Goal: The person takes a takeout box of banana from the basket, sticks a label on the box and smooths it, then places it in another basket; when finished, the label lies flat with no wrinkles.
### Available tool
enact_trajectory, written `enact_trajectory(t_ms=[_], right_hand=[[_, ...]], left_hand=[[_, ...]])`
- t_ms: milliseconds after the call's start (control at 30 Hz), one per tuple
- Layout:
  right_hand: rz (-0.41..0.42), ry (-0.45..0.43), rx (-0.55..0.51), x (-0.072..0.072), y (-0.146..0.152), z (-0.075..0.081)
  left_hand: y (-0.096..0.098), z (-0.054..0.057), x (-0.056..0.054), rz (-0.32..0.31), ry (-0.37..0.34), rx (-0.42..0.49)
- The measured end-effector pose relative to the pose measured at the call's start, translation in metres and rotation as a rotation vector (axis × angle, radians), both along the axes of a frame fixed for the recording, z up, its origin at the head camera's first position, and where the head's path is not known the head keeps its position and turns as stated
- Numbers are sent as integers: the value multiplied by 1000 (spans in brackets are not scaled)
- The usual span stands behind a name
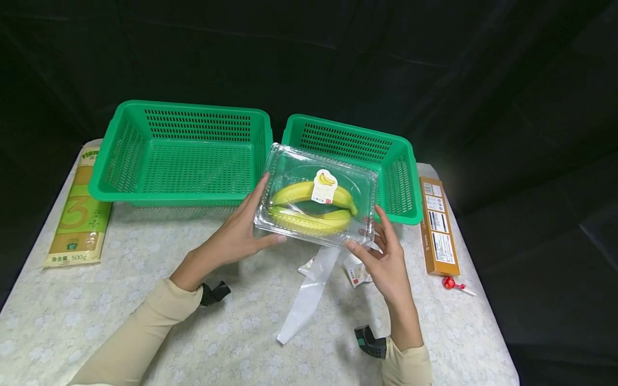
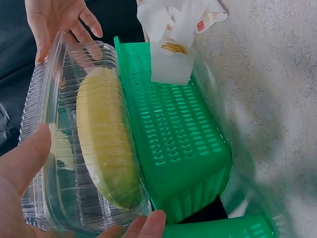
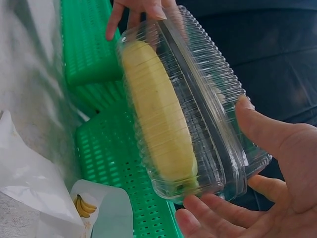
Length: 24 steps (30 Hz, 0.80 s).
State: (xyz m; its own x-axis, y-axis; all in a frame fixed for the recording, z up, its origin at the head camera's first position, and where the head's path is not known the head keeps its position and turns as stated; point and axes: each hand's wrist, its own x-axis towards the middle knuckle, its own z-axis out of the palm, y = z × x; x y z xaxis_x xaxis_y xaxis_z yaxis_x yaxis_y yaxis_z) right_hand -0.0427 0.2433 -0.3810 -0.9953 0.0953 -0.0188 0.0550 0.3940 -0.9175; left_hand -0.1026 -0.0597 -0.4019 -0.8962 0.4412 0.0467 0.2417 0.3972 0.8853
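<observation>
A clear plastic clamshell box (image 1: 289,161) with yellow bananas (image 1: 309,222) inside is held up, tilted, over the front of the right green basket. A white label (image 1: 324,186) with a banana picture is on its lid, which lies down on the box. My left hand (image 1: 234,233) grips the box's left end, thumb along the near edge. The opposite end is between the thumb and fingers of my right hand (image 1: 391,262). Below the box lies a white strip of labels (image 1: 309,295); the right wrist view shows a banana print on this strip (image 3: 101,208).
Two green slotted baskets stand at the back, a larger left basket (image 1: 183,197) and a right basket (image 1: 412,177). A yellow-green 500g packet (image 1: 79,214) lies far left. At the right are an orange box (image 1: 439,230) and a red lollipop (image 1: 450,283). Crumpled white paper (image 1: 358,274) lies near my right hand.
</observation>
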Motion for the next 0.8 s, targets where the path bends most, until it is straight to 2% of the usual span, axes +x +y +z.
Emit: enact_trajectory(t_ms=[133, 500, 800], right_hand=[[1, -7, 7, -1, 2, 1], [26, -9, 27, -15, 11, 3], [-5, -16, 65, -27, 15, 5]], left_hand=[[1, 1, -3, -6, 11, -6], [8, 6, -16, 2, -34, -1], [18, 7, -36, 3, -13, 22]])
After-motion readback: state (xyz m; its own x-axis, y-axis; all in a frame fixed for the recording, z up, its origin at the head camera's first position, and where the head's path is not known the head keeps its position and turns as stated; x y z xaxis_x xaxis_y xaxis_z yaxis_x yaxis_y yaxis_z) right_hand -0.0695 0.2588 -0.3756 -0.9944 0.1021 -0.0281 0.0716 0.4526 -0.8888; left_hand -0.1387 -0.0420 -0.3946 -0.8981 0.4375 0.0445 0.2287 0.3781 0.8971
